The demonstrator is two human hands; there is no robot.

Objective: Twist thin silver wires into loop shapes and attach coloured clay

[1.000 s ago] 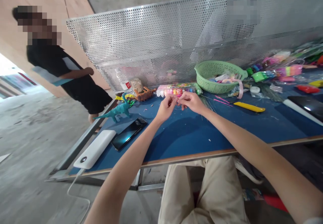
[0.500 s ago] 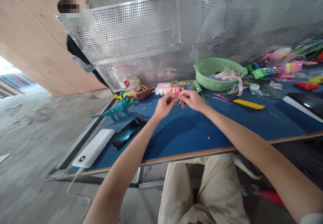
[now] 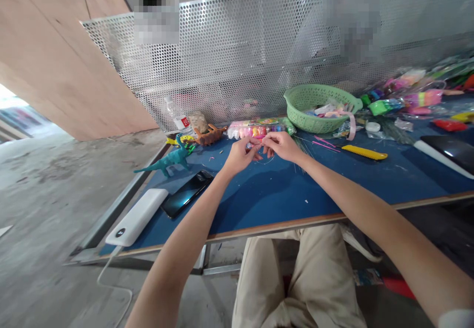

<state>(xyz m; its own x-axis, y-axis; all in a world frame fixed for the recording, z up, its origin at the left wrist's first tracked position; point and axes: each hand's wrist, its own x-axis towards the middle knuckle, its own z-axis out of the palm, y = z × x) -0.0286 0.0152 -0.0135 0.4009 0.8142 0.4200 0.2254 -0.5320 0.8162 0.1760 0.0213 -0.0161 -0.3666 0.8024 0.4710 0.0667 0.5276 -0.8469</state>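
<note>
My left hand (image 3: 239, 155) and my right hand (image 3: 280, 146) meet fingertip to fingertip above the blue table (image 3: 281, 195). Between the pinched fingers sits a tiny pink piece (image 3: 259, 145), with a thin wire loop hanging below it. Both hands grip this small piece; its exact shape is too small to tell. Just behind the hands lies a clear packet of coloured clay (image 3: 255, 129).
A green basket (image 3: 321, 108) of scraps, a yellow utility knife (image 3: 364, 153) and pink sticks (image 3: 325, 144) lie to the right. A teal toy dinosaur (image 3: 168, 160), a brown toy dinosaur (image 3: 210, 134), a phone (image 3: 187, 194) and a white power bank (image 3: 138, 216) lie left. A perforated metal screen (image 3: 229, 61) backs the table.
The person in black at the left has walked behind the metal screen. My hands stay pinched together at almost the same spot.
</note>
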